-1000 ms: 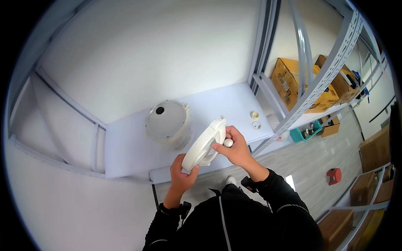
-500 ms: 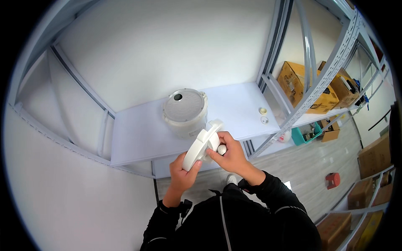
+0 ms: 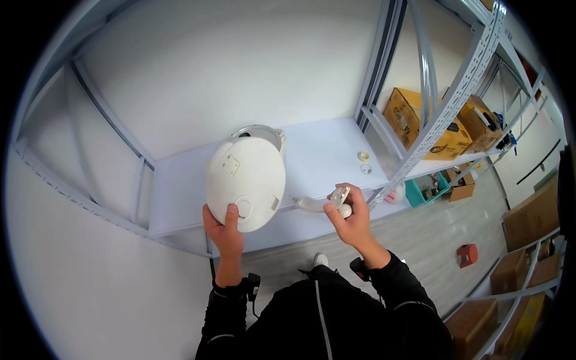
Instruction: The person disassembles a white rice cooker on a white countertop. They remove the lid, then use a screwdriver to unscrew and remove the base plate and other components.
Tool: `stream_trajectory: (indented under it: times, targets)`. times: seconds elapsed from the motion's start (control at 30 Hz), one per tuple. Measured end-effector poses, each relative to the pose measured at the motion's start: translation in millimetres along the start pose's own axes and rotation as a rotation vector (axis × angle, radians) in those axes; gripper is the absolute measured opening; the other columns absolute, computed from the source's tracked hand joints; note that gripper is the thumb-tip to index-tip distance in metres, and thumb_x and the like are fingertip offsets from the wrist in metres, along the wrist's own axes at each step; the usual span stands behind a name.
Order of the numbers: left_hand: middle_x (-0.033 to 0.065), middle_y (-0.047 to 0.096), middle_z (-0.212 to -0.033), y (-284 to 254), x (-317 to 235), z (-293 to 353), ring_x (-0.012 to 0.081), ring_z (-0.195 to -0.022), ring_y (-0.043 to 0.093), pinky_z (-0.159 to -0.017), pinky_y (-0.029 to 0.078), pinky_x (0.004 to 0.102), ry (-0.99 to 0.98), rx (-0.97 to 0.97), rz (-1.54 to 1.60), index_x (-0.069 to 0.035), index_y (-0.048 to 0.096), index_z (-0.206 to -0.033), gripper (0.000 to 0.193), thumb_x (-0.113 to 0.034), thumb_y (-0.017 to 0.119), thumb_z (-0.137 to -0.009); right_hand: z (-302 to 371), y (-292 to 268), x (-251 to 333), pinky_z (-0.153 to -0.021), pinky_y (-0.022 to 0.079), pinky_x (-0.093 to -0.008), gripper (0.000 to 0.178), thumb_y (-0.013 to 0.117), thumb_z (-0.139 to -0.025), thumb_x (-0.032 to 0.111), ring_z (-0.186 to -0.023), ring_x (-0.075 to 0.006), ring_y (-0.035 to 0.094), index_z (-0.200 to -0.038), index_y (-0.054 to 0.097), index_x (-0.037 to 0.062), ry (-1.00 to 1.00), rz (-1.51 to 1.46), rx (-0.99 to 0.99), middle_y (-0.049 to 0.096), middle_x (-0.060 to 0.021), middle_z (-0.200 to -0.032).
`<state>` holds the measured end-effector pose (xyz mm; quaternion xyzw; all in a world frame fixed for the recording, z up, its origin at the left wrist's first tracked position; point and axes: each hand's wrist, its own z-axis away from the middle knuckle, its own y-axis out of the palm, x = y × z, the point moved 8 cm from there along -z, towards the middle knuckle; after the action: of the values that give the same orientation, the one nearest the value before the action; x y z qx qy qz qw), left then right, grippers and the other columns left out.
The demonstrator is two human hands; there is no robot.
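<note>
Curved piece (image 3: pixel 309 205) now apart from white lid (image 3: pixel 251 180); parts handled separately. Left hand (image 3: pixel 225 232) holds lid, nearside of drum (image 3: pixel 267 134); right hand (image 3: pixel 355 223) grips curved piece, round knob (image 3: pixel 345 210), right of drum.

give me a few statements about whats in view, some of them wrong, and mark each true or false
1. Both hands grip the same object. False: the left hand holds a white oval cover, the right hand a pale curved piece.
2. A bucket is partly hidden behind the white oval cover. True.
3. All the boxes are on the person's left. False: a yellow box and a teal basket are to the right.
4. A small red stool stands on the floor. True.
5. A small cream ring lies on the white shelf. True.
</note>
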<state>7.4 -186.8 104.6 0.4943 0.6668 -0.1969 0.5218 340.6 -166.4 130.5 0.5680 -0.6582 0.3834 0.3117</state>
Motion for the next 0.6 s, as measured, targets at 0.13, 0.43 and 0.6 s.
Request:
stream_trajectory:
  times: [0.13, 0.43, 0.6]
  targets:
    - [0.0071, 0.071, -0.109, 19, 35, 8, 0.0127, -0.096, 0.064, -0.086, 0.054, 0.0307, -0.216, 0.094, 0.012, 0.001, 0.062, -0.119, 0.025, -0.012, 0.073, -0.1, 2, -23, -19, -0.08, 0.056, -0.0345, 0.039, 0.08, -0.091, 0.007, -0.093, -0.0209, 0.071, -0.125, 0.061, 0.0071, 0.028, 0.145, 0.055, 0.073, -0.009, -0.109]
    - [0.0102, 0.073, -0.112, 86, 122, 45, 0.0157, -0.098, 0.068, -0.086, 0.056, 0.0336, -0.361, 0.191, -0.102, 0.002, 0.064, -0.124, 0.035, -0.014, 0.078, -0.097, 13, -29, -93, -0.081, 0.057, -0.0441, 0.042, 0.084, -0.087, 0.021, -0.096, -0.0363, 0.069, -0.123, 0.064, 0.0124, 0.079, 0.484, 0.45, 0.067, -0.0081, -0.116]
    - [0.0127, 0.077, -0.105, 156, 103, 40, 0.0244, -0.099, 0.074, -0.087, 0.058, 0.0372, -0.124, 0.414, -0.517, -0.002, 0.071, -0.115, 0.025, -0.013, 0.079, -0.094, -7, -56, -140, -0.088, 0.057, -0.0418, 0.049, 0.084, -0.091, 0.027, -0.102, -0.036, 0.069, -0.13, 0.062, 0.0055, 0.126, 0.422, 0.458, 0.066, -0.0146, -0.12]
